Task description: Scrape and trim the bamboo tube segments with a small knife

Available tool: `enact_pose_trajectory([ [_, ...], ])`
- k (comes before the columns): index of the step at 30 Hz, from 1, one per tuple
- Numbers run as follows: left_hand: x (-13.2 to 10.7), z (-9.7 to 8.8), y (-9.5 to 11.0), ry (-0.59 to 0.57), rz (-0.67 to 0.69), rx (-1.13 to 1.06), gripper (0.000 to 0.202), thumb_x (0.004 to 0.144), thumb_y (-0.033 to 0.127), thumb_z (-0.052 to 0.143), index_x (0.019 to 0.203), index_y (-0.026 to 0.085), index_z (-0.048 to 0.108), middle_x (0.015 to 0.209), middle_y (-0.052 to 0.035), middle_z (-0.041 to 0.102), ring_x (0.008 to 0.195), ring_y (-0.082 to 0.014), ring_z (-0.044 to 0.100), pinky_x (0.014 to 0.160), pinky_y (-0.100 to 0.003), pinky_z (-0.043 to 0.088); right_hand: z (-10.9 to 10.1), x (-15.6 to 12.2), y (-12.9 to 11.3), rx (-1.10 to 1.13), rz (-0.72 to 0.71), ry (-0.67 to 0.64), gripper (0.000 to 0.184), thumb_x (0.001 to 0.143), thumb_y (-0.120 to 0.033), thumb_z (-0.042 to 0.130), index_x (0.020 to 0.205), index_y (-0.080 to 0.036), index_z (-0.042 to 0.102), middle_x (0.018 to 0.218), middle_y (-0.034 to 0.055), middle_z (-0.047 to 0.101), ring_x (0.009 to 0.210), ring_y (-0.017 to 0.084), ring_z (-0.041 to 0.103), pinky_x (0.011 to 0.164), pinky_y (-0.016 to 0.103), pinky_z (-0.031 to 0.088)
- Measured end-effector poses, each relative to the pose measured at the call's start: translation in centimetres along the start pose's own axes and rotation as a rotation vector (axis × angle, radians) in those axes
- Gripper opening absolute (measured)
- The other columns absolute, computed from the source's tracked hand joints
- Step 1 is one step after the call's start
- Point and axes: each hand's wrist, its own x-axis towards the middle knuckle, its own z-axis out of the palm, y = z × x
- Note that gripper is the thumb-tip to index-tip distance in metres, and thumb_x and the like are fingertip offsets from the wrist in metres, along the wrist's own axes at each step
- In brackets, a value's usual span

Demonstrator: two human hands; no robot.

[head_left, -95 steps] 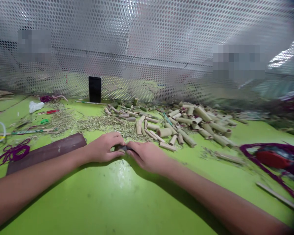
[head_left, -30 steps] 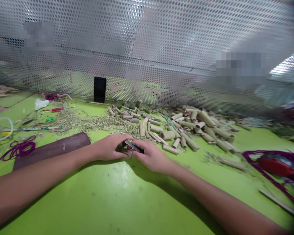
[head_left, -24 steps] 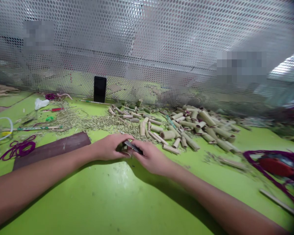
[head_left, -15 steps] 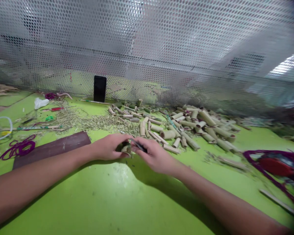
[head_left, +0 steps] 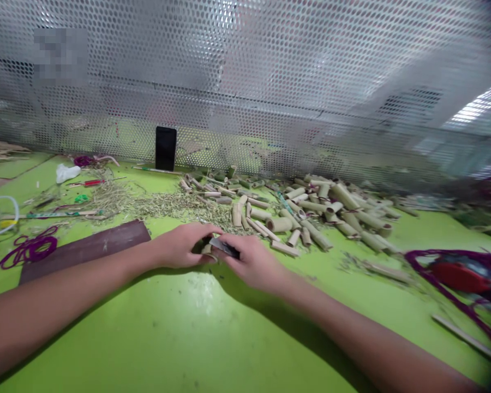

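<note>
My left hand (head_left: 188, 244) is curled around a short bamboo piece (head_left: 208, 251), pinching it between thumb and fingers. My right hand (head_left: 249, 257) grips a small knife (head_left: 225, 246), its grey blade lying against the bamboo piece. Both hands meet just above the green table (head_left: 175, 327). Part of the bamboo piece is hidden by my fingers, and my right fingers cover the knife's grip.
Cut bamboo pieces (head_left: 319, 210) lie heaped beyond my right hand, beside shavings (head_left: 172, 207). A dark brown board (head_left: 85, 251) lies by my left forearm. A phone (head_left: 166, 148) leans on the perforated metal screen (head_left: 245, 109). Purple cord (head_left: 41, 245) is at left, a red tool (head_left: 460, 275) at right.
My right hand has shifted slightly left with the knife, and the blade now shows flatter across the bamboo piece. My left hand stays nearly in place.
</note>
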Motion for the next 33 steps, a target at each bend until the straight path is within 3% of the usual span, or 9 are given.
enact_pose_trajectory([
  [8,0.0,-0.1,0.2,-0.005,-0.01,-0.02,0.045,0.092,0.033,0.071,0.133,0.021,0.059,0.123,-0.0106,0.073,0.11,-0.0275,0.068,0.096,-0.041,0.052,-0.1,-0.2,-0.6,-0.047,0.026,-0.021,0.02,0.095,-0.015,0.049,0.101,-0.021,0.067,0.089,0.0071,0.076,0.067,0.019,0.062,0.062,0.033,0.045],
  [11,-0.1,-0.2,0.3,-0.01,-0.043,0.004,0.05,0.09,0.032,0.072,0.137,0.021,0.057,0.126,-0.0115,0.072,0.112,-0.0285,0.067,0.098,-0.042,0.052,-0.8,-0.1,-0.7,0.007,0.035,0.075,0.018,0.101,-0.024,0.049,0.101,-0.021,0.066,0.083,0.0056,0.072,0.065,0.018,0.059,0.059,0.031,0.042],
  [16,-0.1,-0.3,0.6,-0.046,-0.105,0.028,0.058,0.09,0.034,0.073,0.143,0.022,0.055,0.127,-0.0124,0.072,0.111,-0.029,0.068,0.094,-0.042,0.054,-1.6,0.4,0.2,0.02,0.059,0.218,0.028,0.103,-0.038,0.052,0.08,-0.022,0.058,0.067,0.0009,0.06,0.061,0.017,0.052,0.056,0.029,0.035],
  [19,-0.1,-0.3,0.6,-0.037,-0.087,0.038,0.057,0.09,0.037,0.073,0.142,0.02,0.055,0.128,-0.0132,0.072,0.112,-0.0301,0.068,0.096,-0.044,0.054,-1.3,0.4,0.6,0.007,0.049,0.144,0.025,0.102,-0.033,0.052,0.082,-0.022,0.061,0.069,0.0009,0.064,0.06,0.017,0.054,0.056,0.029,0.035],
  [23,0.0,-0.2,0.5,-0.018,-0.043,0.021,0.05,0.09,0.031,0.07,0.138,0.021,0.057,0.128,-0.0112,0.072,0.114,-0.0288,0.067,0.099,-0.042,0.052,-0.7,0.0,0.3,-0.044,-0.008,-0.01,0.016,0.094,-0.016,0.054,0.097,-0.021,0.069,0.082,0.0029,0.074,0.062,0.017,0.061,0.059,0.029,0.041],
  [33,0.0,-0.2,0.4,-0.022,-0.042,0.022,0.05,0.09,0.03,0.07,0.137,0.022,0.056,0.13,-0.011,0.071,0.116,-0.0291,0.066,0.101,-0.043,0.051,-0.1,0.0,-0.5,-0.202,0.011,-0.032,0.02,0.094,-0.016,0.054,0.105,-0.022,0.07,0.084,0.0054,0.077,0.062,0.018,0.063,0.057,0.029,0.04],
])
